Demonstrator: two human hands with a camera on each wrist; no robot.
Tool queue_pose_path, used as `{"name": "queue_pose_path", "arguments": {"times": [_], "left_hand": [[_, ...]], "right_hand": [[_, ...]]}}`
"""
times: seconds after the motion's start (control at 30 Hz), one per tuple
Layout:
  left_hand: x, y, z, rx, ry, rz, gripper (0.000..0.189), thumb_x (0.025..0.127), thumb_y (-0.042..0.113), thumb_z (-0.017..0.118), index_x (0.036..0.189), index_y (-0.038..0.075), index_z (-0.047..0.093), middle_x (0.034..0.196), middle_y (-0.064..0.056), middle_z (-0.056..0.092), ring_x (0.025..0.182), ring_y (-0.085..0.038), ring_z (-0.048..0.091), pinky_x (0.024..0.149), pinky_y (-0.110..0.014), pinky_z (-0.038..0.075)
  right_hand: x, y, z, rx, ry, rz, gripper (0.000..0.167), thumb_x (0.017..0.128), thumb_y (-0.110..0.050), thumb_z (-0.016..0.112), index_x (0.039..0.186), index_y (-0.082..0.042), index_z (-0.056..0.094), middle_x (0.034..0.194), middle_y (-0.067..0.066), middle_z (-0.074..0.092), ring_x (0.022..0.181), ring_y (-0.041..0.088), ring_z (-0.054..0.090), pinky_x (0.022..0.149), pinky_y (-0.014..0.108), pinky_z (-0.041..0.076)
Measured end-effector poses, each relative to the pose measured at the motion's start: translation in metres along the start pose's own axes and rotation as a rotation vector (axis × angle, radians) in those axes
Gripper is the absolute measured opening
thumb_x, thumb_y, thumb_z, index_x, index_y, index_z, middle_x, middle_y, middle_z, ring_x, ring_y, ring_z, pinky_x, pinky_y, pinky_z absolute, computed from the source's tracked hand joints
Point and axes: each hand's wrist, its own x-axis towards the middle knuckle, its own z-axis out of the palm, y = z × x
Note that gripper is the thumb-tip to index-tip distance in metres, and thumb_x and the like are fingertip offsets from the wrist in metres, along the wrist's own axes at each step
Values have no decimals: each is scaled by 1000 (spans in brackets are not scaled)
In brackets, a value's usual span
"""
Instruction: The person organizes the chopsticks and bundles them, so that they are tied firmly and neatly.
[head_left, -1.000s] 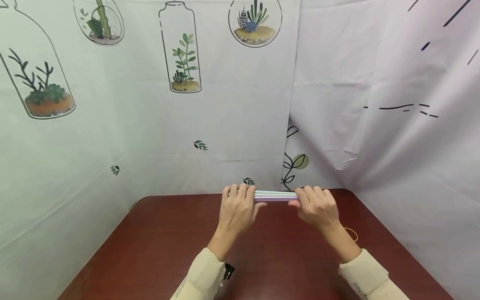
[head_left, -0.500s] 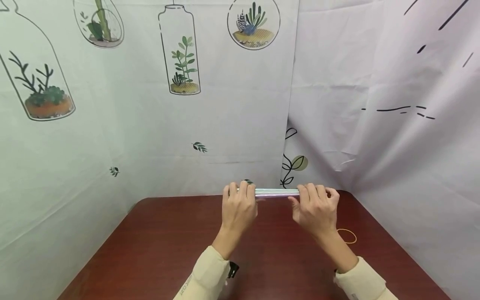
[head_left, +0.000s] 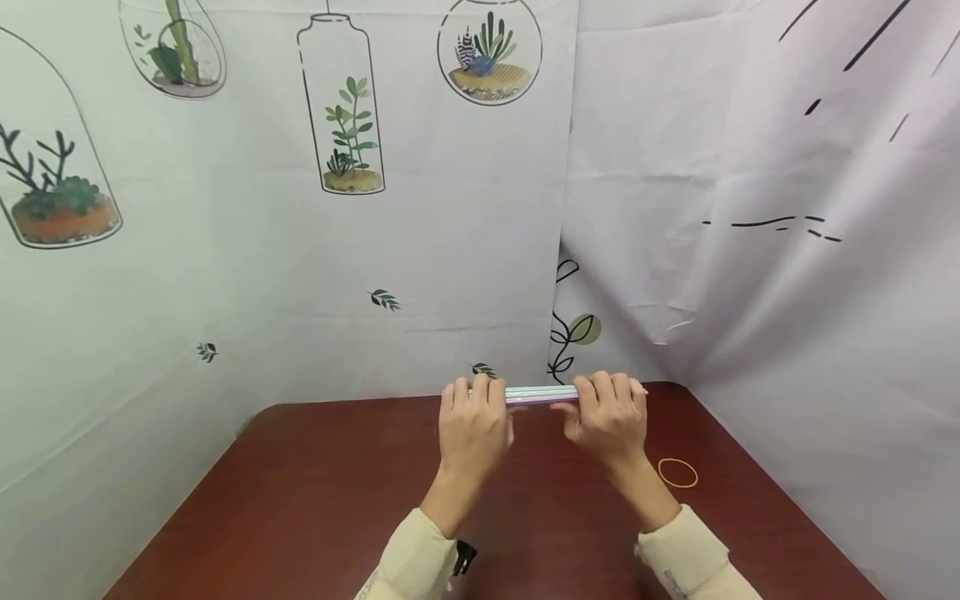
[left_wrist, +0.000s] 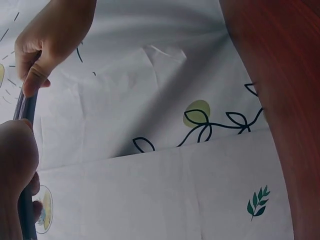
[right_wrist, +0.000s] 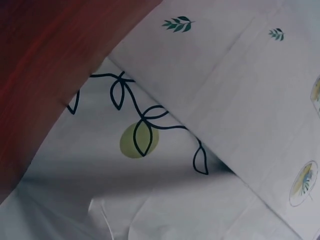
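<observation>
Both hands hold a bundle of thin pastel sticks [head_left: 542, 395], mint green above and lilac below, roughly level above the far part of the table. My left hand [head_left: 472, 427] grips its left end with fingers curled over the top. At the other end my right hand [head_left: 611, 418] grips it the same way, its thumb pointing inward beneath. A short stretch of the bundle shows between the hands. In the left wrist view the bundle [left_wrist: 26, 107] looks dark, running between the left hand [left_wrist: 17, 155] and right hand [left_wrist: 57, 37]. The right wrist view shows neither hand.
A thin yellow rubber band [head_left: 678, 472] lies on the dark red table [head_left: 322, 492], right of the right forearm. Beside the left cuff is a small black object [head_left: 464, 557], partly hidden. A white printed cloth [head_left: 450, 250] hangs behind and around the table.
The two hands have come slightly closer together on the bundle, after a small lift and lowering. The rubber band, partly hidden earlier, shows fully. The head view has turned slightly right.
</observation>
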Motion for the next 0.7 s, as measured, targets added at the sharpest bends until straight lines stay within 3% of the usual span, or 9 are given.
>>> {"name": "queue_pose_path", "arguments": {"times": [0.07,0.13,0.3,0.47,0.7], "left_hand": [[-1,-1,-2,-1,-17,-6,14,80,10,47,84,7,60,78,-7,56,68,-29,50,68,-40,42],[-3,-1,-3,-8,-36,-8,16,86,20,51,84,7,60,78,-7,56,69,-29,51,69,-40,43],[-5,-1,-2,-40,-58,-2,54,96,57,42,94,7,63,85,-7,60,74,-29,53,75,-44,44],[-5,-3,3,-42,0,10,58,101,58,34,93,9,62,84,-5,58,76,-28,52,77,-43,43],[-3,-7,5,-49,49,32,55,95,61,44,94,9,62,85,-5,57,77,-27,52,79,-43,43]], "right_hand": [[0,-1,2,0,10,-3,60,102,-52,40,77,-1,59,69,12,51,59,34,44,63,48,35],[0,-2,3,0,17,-2,60,102,-52,40,76,-1,59,69,12,51,59,34,44,63,48,35],[-1,-2,3,-11,24,5,59,102,-52,40,76,-2,59,69,12,52,59,34,44,62,49,34],[-2,-1,2,-21,33,4,56,102,-51,42,83,-3,65,72,13,54,60,34,46,63,49,34],[-2,1,1,-56,52,-14,53,101,-51,43,88,-7,69,73,10,54,61,33,47,64,48,34]]}}
